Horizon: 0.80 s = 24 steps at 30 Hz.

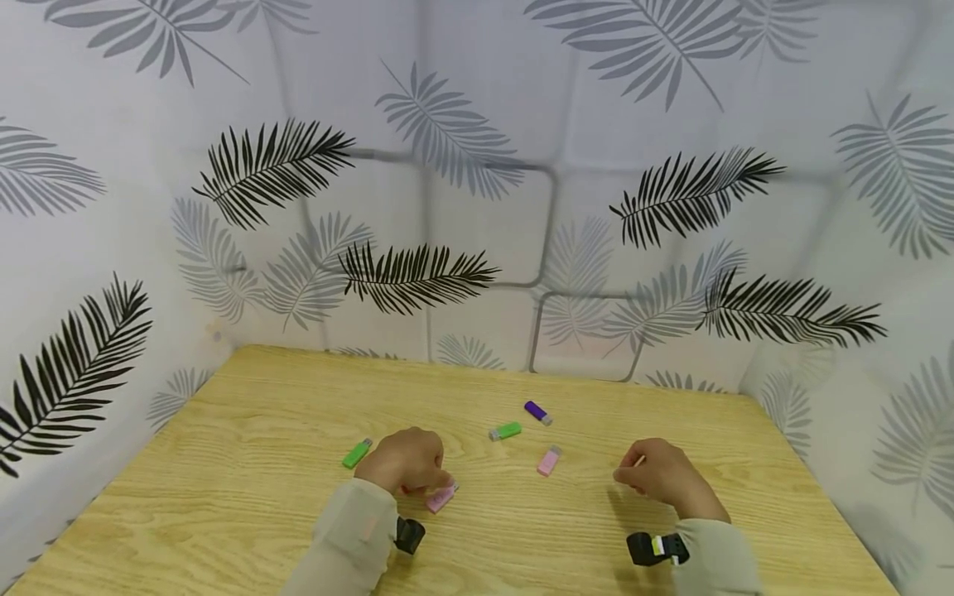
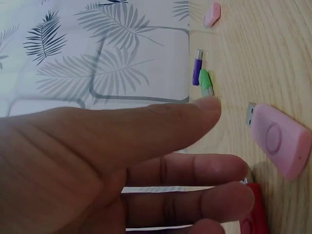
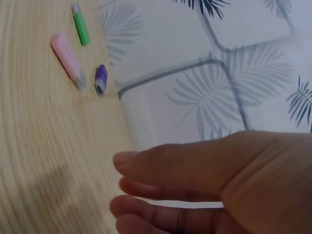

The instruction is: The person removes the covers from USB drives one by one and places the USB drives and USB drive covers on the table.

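The table [image 1: 246, 463] is of light yellow wood, with a fine grain. At its near side, the pale sleeve [image 1: 346, 530] of a person's left arm lies to the left of the near pink USB stick [image 1: 441, 497], which rests on the wood. The red stick [image 2: 256, 214] is just to the left of the near pink stick, partly covered by fingers. The left hand [image 1: 406, 462] is over the red stick, also on the left of the near pink stick; its thumb stands apart from its fingers and it grasps nothing. Whether a fingertip touches the red stick, I cannot surely tell, because the fingers hide a part of it. The right hand [image 1: 663, 473] is well to the right of the near pink stick, raised above the wood, with loosely bent, free fingers. Farther than the near pink stick, a second pink stick [image 1: 549, 461] lies to its right, and a green stick [image 1: 357, 453] to its left. More distant, beyond it and to the right, are another green stick [image 1: 505, 431] and then a purple stick [image 1: 537, 412]. Farthest behind the near pink stick is a whitish backdrop [image 1: 492, 327] with black and grey leaves.
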Tool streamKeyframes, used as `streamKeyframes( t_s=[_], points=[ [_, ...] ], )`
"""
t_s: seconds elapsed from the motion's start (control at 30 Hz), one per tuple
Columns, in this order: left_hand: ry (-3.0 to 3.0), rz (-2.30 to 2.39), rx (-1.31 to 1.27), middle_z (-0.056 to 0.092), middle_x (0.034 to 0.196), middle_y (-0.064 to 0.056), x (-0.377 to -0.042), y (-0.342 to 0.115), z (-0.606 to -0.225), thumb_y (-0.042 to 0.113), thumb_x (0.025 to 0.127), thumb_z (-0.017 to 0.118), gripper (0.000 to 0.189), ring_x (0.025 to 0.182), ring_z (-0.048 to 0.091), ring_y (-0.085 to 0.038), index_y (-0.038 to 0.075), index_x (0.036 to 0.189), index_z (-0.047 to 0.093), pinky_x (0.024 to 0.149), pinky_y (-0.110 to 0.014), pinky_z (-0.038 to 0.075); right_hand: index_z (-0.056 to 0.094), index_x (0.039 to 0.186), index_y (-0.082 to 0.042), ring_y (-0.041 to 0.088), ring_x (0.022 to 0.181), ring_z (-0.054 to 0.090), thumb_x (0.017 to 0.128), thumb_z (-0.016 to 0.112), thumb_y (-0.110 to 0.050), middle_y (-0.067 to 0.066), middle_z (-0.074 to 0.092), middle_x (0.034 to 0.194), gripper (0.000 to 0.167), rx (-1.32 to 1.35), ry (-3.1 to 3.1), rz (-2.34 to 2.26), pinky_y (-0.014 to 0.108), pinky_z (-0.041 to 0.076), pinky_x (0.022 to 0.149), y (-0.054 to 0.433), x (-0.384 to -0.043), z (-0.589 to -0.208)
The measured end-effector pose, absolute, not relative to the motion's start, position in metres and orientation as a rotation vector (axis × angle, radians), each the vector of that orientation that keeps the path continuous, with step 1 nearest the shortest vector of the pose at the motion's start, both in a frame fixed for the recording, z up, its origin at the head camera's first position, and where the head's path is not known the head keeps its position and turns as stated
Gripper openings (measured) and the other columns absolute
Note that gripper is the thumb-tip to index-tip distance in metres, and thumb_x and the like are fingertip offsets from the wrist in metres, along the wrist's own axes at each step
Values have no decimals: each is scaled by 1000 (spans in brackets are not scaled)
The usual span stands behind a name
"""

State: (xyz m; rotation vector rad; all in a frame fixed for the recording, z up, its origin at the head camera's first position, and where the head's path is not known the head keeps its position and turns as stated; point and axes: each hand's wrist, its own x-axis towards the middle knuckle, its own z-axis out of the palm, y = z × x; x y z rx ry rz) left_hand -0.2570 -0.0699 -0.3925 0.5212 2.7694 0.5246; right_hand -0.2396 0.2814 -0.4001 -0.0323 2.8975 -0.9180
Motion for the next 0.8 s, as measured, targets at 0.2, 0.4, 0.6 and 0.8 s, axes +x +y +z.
streamKeyframes(
  t_s=[0.2, 0.4, 0.6, 0.8],
  points=[
    [2757, 534, 508, 42, 48, 4, -257, -73, -390, 28, 86, 73, 37, 42, 34, -8, 14, 59, 51, 44, -23, 30, 63, 90, -6, 18, 63, 55, 85, 72, -17, 4, 58, 70, 16, -79, 2866, -986, 33, 44, 56, 257, -248, -408],
    [2750, 550, 515, 47, 48, 2, -255, -73, -387, 28, 86, 73, 39, 43, 35, -8, 13, 58, 51, 45, -24, 30, 62, 96, -5, 20, 65, 54, 83, 74, -17, 5, 59, 75, 22, -54, 2815, -1026, 33, 43, 57, 239, -252, -419],
    [2772, 530, 518, 51, 51, 3, -252, -72, -383, 30, 85, 73, 37, 44, 35, -8, 14, 59, 53, 46, -24, 31, 58, 103, -1, 19, 66, 53, 85, 72, -27, 5, 58, 77, 34, -48, 2835, -1018, 32, 43, 59, 225, -260, -424],
    [2759, 585, 537, 42, 46, 5, -252, -73, -380, 30, 87, 71, 42, 42, 33, -8, 14, 55, 49, 45, -24, 29, 55, 85, -1, 15, 54, 49, 90, 66, -29, 4, 56, 63, 30, 2, 2862, -1062, 27, 40, 52, 210, -272, -429]
  ],
)
